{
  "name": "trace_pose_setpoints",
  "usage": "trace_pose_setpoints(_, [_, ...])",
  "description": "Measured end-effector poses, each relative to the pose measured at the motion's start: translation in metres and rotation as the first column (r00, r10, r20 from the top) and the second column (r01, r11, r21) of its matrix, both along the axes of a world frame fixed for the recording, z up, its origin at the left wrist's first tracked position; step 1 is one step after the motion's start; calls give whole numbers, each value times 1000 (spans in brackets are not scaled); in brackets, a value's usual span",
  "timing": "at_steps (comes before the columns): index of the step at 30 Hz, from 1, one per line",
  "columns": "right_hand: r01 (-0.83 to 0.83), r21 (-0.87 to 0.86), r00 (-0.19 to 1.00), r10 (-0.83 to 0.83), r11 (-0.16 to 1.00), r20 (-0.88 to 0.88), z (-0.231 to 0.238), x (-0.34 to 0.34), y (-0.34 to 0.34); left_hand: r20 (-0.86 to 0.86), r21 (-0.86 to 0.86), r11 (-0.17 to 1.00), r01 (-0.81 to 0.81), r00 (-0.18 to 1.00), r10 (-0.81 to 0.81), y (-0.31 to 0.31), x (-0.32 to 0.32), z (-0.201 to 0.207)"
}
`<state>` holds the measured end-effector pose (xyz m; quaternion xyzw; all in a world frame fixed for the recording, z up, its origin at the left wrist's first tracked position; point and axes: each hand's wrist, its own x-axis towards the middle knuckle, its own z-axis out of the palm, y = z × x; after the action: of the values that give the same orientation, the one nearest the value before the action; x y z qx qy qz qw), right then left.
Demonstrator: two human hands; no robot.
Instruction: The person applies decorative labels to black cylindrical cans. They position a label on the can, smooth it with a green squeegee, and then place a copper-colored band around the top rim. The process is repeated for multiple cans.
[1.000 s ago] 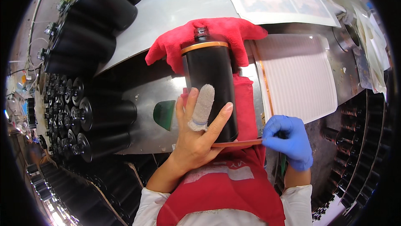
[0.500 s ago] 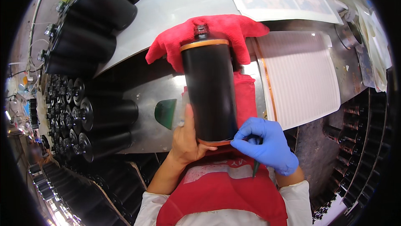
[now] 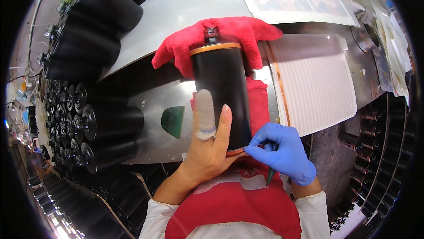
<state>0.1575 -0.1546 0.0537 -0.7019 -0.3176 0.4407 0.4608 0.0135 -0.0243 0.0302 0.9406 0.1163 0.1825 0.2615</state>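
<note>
A black cylindrical bottle (image 3: 221,80) lies with its ribbed glass neck away from me and its base near my red apron. A gold-orange band circles its shoulder; an orange strip (image 3: 235,151) runs along its base edge. My left hand (image 3: 205,155) is bare except for a pale cover on one finger. It holds the bottle's lower left, two fingers along the side, the thumb at the base strip. My blue-gloved right hand (image 3: 280,153) pinches at the base's right corner, on the strip. A thin dark green blade (image 3: 270,177) sticks out below that palm.
Red cloth (image 3: 260,33) cushions the bottle on the metal table. A green scraper piece (image 3: 172,122) lies to its left. White lined sheets with an orange stripe (image 3: 318,80) lie to the right. Black bottles (image 3: 112,122) fill the left; printed sheets (image 3: 300,0) lie far off.
My left hand has moved up over the bottle's side, bringing the covered finger and another finger onto it. My right hand keeps its pinch at the base corner.
</note>
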Motion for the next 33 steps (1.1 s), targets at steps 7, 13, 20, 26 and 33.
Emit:
trace_pose_setpoints(7, [89,-66,990,-96,994,-102,-5,5,-5,-49,-460,888,-22,999,-1,3,-26,-26])
trace_pose_setpoints(13, [139,-104,954,-161,985,-255,-10,-1,-3,283,-910,346,228,952,115,4,-20,-18])
trace_pose_setpoints(20, [174,-91,925,-195,980,-327,-15,-7,-1,192,-942,313,123,960,204,-4,-4,2])
trace_pose_setpoints(26, [179,-70,919,-192,981,-344,-18,-7,0,181,-927,356,121,973,140,-2,-3,10])
trace_pose_setpoints(33, [183,-69,926,-196,981,-322,-19,-8,0,262,-965,108,241,921,287,-1,-4,-1])
